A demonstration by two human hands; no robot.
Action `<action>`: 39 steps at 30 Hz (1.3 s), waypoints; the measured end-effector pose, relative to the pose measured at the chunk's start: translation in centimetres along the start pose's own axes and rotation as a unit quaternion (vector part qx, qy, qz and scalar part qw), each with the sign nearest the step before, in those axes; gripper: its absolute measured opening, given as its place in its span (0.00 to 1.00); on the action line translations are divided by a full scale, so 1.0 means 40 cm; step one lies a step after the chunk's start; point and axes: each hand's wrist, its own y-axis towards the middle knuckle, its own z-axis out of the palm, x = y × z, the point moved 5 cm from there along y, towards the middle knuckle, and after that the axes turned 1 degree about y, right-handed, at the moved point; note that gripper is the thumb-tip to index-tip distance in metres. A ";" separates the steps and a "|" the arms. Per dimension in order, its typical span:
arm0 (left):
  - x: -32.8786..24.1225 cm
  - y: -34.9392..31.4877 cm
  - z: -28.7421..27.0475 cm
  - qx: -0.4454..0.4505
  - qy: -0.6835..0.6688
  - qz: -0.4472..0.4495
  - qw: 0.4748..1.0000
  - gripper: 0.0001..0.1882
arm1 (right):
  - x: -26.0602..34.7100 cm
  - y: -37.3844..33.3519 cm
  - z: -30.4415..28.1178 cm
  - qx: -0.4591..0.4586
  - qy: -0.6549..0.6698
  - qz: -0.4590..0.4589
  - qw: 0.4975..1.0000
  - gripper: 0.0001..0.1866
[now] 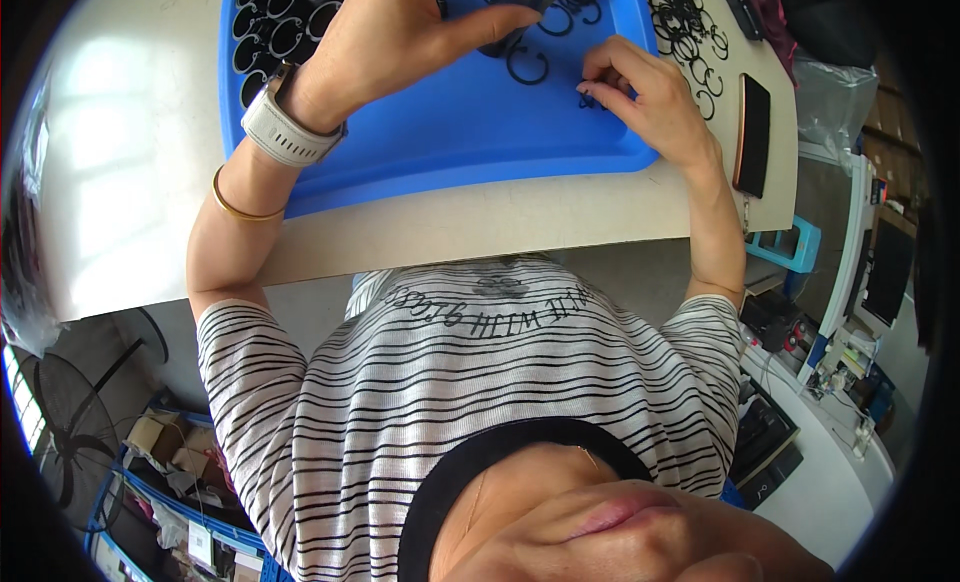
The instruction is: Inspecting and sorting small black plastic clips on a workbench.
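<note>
black ring (530, 82) on blue tray (450, 142), near right hand (645, 94)

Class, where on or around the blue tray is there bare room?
Bare: the table left of the blue tray, and the tray's floor between its near rim and the nearest black ring. Crowded: the tray's far left, with black cylinders; the table's right, with a ring pile and phone.

A small workshop around us, open black rings (528, 82) in a blue tray (430, 147) on our pale surface (120, 162), a large caged fan (68, 442), blue shelving (235, 532) holding cardboard boxes (150, 437).
</note>
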 end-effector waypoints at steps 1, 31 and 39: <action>0.004 -0.001 0.001 0.003 0.012 0.004 1.000 0.36 | 0.001 0.000 0.000 0.000 0.000 0.000 1.000 0.13; -0.082 -0.039 0.110 0.147 0.137 0.019 0.979 0.14 | 0.118 0.009 -0.009 -0.077 0.127 -0.122 0.981 0.09; -0.065 -0.048 0.119 0.182 0.139 0.002 0.973 0.09 | 0.105 0.006 -0.004 -0.087 0.139 -0.123 0.979 0.10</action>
